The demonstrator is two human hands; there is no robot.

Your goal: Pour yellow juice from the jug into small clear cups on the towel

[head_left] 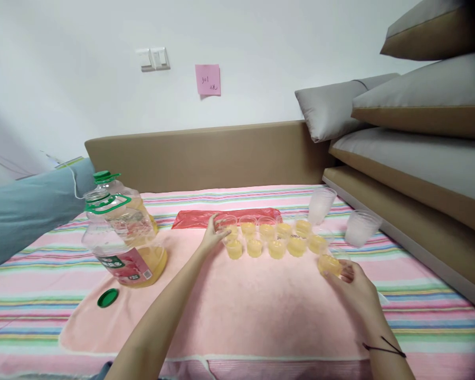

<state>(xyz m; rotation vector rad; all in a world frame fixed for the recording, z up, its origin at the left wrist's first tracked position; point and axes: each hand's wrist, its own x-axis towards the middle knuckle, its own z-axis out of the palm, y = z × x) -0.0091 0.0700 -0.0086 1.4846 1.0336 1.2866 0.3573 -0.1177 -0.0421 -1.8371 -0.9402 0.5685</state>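
Clear plastic cups with yellow liquid stand in two rows on the pink cloth (257, 311). My right hand (352, 282) is closed around a plastic cup (328, 265) of yellow liquid at the right front, with the thumb on its near side. My left hand (212, 235) reaches to the left end of the rows. Its fingers and thumb curve around the side of the back-left plastic cup (231, 230). Just in front of that one stands another filled cup (234, 250), close to my left thumb.
Two big juice bottles stand at the left: an uncapped one (129, 269) in front, a capped one (106, 177) behind. A green cap (108, 298) lies near them. Stacked cups (321, 206) and a tilted stack (362, 229) are at the right, beside piled cushions (423, 158). Red plastic (190, 219) lies behind.
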